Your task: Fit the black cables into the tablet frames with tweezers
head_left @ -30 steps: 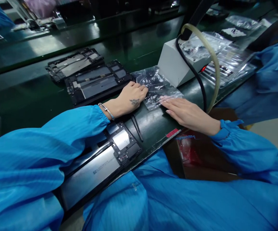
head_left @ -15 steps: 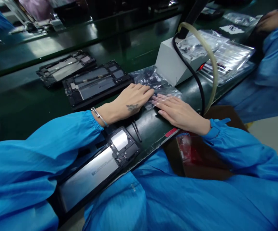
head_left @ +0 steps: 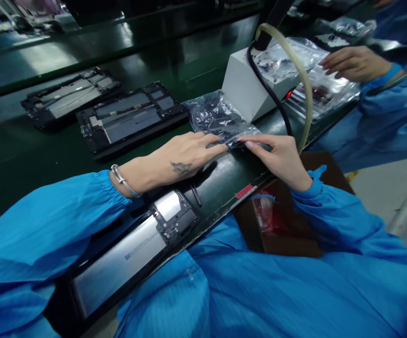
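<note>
A clear plastic bag (head_left: pixel 210 112) with small dark parts in it lies on the green bench. My right hand (head_left: pixel 282 159) pinches its near edge between thumb and forefinger. Beside it, my left hand (head_left: pixel 189 152) has its bent fingertips closed on the same edge, close to the right fingertips. Below my left wrist rests an opened device (head_left: pixel 122 263) with a large silver battery, at the bench's front edge. A thin dark tool, perhaps tweezers (head_left: pixel 196 195), lies just past its upper end.
Two more opened devices, one nearer (head_left: pixel 129 117) and one farther (head_left: pixel 72 96), lie at the left. A white box (head_left: pixel 240 84) stands behind the bag, with a hose (head_left: pixel 307 89) arching over it. At the right, a co-worker's hand (head_left: pixel 358 63) reaches over bagged trays (head_left: pixel 312 101). A cardboard box (head_left: pixel 295 244) sits below.
My right hand has gone from lying flat on the bag to pinching its edge. My left hand has shifted slightly down and left in view. The co-worker's hand has come over the trays.
</note>
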The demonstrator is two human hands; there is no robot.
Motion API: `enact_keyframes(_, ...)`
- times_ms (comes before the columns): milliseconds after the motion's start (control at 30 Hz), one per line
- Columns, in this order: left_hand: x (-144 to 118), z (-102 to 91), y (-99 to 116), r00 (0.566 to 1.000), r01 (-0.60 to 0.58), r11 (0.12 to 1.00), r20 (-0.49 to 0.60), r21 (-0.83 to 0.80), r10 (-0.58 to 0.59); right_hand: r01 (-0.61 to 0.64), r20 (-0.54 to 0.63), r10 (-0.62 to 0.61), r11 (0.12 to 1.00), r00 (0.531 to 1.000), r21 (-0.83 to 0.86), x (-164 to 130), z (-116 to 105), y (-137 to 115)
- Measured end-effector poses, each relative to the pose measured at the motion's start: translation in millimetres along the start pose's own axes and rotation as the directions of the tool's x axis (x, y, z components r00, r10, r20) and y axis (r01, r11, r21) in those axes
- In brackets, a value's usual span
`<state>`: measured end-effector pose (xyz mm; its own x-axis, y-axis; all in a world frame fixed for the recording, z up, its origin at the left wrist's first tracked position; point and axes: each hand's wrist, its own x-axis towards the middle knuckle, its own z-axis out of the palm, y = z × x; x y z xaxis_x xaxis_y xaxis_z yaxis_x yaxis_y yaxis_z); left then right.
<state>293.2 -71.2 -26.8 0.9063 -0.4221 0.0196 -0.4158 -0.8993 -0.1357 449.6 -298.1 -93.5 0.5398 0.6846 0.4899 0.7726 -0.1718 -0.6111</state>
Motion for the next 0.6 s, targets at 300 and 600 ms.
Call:
enact_keyframes(300, -68, -18.8, -2, 0.984, 0.172, 0.983, -0.03, -0.066, -0.174, 0.517, 0.148, -0.496, 0.821, 0.856, -0.243, -12, 9, -40)
enact_keyframes(600, -112, -40.8, -1, 0.934, 0.358, 0.933, -0.011, 0.025, -0.358, 0.951, 0.605, -0.733, 0.223, 0.309, -0.215, 33, 56, -87)
